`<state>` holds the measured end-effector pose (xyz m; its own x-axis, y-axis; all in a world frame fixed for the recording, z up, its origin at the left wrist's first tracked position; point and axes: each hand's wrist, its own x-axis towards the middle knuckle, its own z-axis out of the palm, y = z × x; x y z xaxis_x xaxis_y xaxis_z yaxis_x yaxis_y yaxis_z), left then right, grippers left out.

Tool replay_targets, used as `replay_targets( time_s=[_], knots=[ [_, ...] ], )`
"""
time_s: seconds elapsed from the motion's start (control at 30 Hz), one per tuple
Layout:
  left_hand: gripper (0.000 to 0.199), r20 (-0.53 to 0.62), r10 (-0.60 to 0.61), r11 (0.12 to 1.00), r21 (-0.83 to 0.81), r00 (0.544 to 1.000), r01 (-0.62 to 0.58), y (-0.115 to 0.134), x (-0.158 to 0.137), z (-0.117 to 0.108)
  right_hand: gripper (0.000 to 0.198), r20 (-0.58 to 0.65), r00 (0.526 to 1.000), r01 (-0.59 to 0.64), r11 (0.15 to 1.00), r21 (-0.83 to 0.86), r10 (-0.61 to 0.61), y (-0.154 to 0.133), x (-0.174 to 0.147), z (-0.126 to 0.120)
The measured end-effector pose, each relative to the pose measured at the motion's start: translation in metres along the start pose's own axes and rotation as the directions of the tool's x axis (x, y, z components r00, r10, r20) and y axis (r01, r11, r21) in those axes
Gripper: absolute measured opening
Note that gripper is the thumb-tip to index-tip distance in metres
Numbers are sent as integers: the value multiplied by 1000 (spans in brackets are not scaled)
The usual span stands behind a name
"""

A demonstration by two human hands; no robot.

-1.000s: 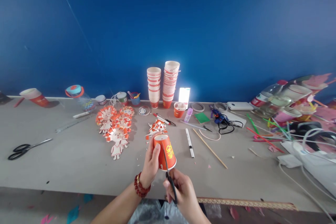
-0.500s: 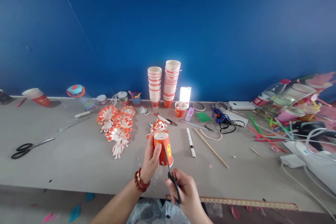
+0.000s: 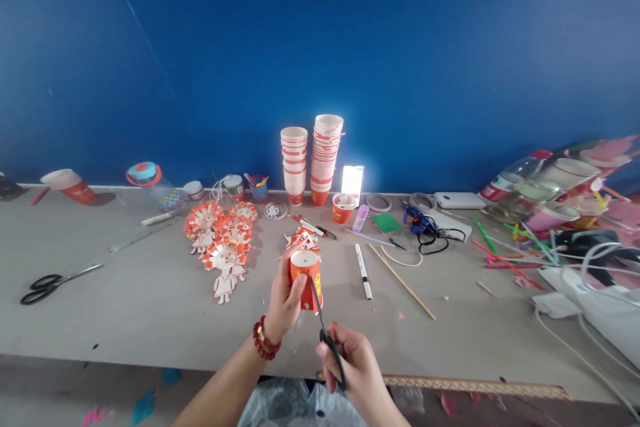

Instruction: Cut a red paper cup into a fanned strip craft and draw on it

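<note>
So the left hand [image 3: 286,297] has its grip clamped on a red paper cup with yellow lettering [image 3: 305,269], thumb on the near side, base turned up and wide rim facing down. The cup's up off the grey bench [image 3: 150,327], right in front of the person. On that wrist there's a dark red beaded bracelet [image 3: 266,339].

Right hand's [image 3: 353,355] grip is closed around the handles of some black-handled metal scissors [image 3: 323,328]. A blade runs up the cup's side, pointing away from the person. Can't tell whether the other blade is inside the cup.

Just beyond the cup there's a messy little pile of orange and white paper pieces [image 3: 304,236]. Off to its left sits a bunch of orange-and-white paper figures with fringed heads [image 3: 226,259], overlapping each other. To the cup's right lie a white marker with a black end [image 3: 363,272] and a thin wooden stick [image 3: 403,282]. A second pair of black-handled scissors [image 3: 47,285] is way over on the left.
</note>
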<state>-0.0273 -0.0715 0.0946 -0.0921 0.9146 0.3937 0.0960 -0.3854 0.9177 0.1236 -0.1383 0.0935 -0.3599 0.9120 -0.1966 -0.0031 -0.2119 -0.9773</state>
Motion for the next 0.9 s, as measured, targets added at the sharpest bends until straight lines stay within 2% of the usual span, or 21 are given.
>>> replay_targets(
  time_s=[0.17,0.37,0.67,0.8,0.9],
  knots=[
    [48,46,26,999,44,999,-28,-2,3,-4,58,18,1000,-2,1000,3,2,1,0,-3],
    [48,58,7,999,47,998,-10,1,3,-6,59,-12,1000,-11,1000,28,11,0,-1,-2],
    [43,54,-5,996,87,999,0,2,3,-7,59,35,999,-17,999,49,15,-2,-1,-5],
    [45,108,-16,1000,27,994,13,6,6,-12,58,20,1000,-6,997,73,5,-2,-2,-6],
    [51,228,-73,981,-157,971,111,10,11,-16,58,32,999,17,997,77,-19,-1,-3,-8]
  ],
)
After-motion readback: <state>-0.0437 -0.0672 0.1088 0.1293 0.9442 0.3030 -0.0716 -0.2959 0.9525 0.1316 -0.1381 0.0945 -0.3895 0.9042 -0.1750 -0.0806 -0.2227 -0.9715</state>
